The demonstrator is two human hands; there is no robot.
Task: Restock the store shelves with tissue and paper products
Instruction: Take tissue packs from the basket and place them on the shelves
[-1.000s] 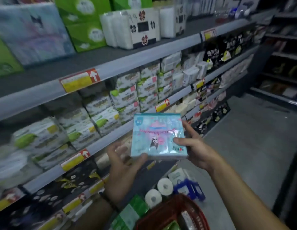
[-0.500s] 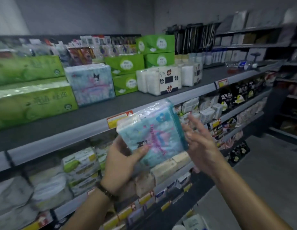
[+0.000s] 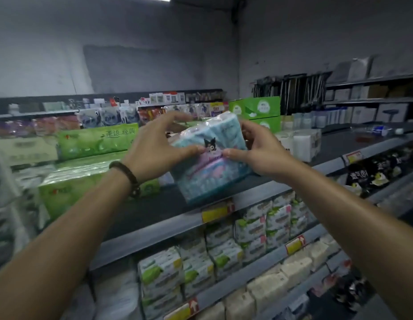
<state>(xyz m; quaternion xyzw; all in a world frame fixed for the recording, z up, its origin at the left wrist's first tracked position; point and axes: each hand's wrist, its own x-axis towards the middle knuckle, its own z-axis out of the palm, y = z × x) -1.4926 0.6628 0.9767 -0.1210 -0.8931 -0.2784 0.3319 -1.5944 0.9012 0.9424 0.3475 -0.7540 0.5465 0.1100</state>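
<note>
A light blue tissue pack (image 3: 212, 165) with a cartoon figure on its wrapper sits tilted over the front of the dark top shelf (image 3: 154, 211). My left hand (image 3: 154, 148) grips its left side, thumb on the front and fingers spread over the top. My right hand (image 3: 258, 148) grips its right side, thumb on the front face. The pack's lower edge is at the shelf surface; whether it rests there I cannot tell.
Green tissue packs (image 3: 85, 181) fill the shelf to the left; green boxes (image 3: 256, 109) and white packs (image 3: 300, 142) stand to the right. The shelves below hold white-and-green wipe packs (image 3: 224, 255) behind yellow price tags (image 3: 214, 213). More racks stand at far right.
Both hands have lifted the blue pack from waist height up onto the top shelf and pushed it away from me. My view rose from the lower shelves and basket to the top shelf.
</note>
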